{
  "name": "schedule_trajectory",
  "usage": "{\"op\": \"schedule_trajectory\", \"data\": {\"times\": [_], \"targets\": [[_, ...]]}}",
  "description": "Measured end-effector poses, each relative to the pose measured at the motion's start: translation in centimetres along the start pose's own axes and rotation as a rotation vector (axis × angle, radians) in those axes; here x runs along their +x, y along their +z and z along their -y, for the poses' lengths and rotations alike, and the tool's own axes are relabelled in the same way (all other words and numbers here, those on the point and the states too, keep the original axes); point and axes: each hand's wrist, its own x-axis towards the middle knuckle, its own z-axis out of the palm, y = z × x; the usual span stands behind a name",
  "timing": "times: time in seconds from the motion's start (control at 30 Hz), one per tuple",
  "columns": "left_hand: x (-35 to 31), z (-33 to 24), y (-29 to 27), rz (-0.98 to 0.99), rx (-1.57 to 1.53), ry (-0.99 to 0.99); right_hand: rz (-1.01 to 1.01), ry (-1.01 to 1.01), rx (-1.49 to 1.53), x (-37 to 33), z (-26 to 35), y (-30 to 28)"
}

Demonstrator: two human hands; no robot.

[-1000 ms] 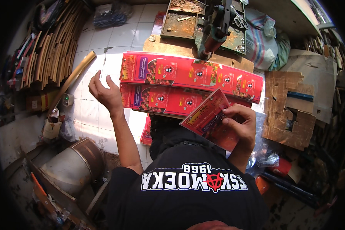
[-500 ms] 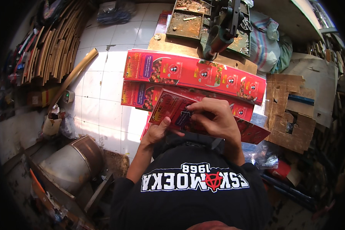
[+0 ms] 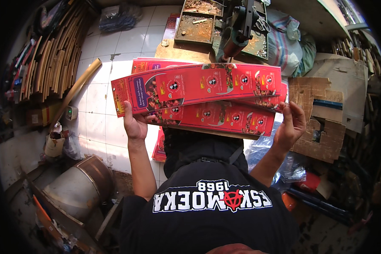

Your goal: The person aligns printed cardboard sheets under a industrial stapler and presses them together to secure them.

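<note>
A long red printed strip (image 3: 199, 86) with food pictures and a purple label lies level across both my hands. My left hand (image 3: 135, 122) is closed on its near edge towards the left end, thumb on top. At the other end, my right hand (image 3: 290, 125) pinches the near right corner between thumb and fingers. Under the held strip, a similar red strip (image 3: 224, 118) rests on the work surface, and the edges of more strips show behind it. Just beyond the strips stands a hand press (image 3: 236, 42) with a dark metal column.
Green metal trays (image 3: 194, 28) with small scraps flank the press. To the right are cut brown boards (image 3: 315, 135) and a woven sack (image 3: 283, 51). A curved tan tube (image 3: 78, 86) and stacked board pieces (image 3: 57, 55) stand left; a metal drum (image 3: 78, 186) lies lower left.
The strip has gone from tilted close to my body to level over the pile, further away. My left hand moved left along it; my right hand moved from its face to the right end.
</note>
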Motion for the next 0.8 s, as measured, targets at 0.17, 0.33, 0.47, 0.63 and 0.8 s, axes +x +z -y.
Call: {"op": "schedule_trajectory", "data": {"times": [0.17,0.33,0.47,0.63,0.8], "targets": [[1.7,0.0,-1.3,-0.023,0.032,-0.048,-0.072,0.053,0.008,0.6,-1.3,-2.6],[2.3,-0.4,-1.7,0.011,0.043,-0.084,-0.163,0.064,-0.034,1.3,-2.3,-4.0],[2.5,-0.3,-0.9,0.025,0.028,-0.106,-0.19,0.073,-0.054,1.5,-2.9,-5.0],[2.8,0.1,-0.4,0.034,-0.024,-0.117,-0.216,0.09,-0.092,1.6,-3.2,-5.5],[1.9,0.7,0.3,-0.023,0.156,-0.023,-0.237,0.084,-0.105,1.6,-3.6,-5.8]]}}
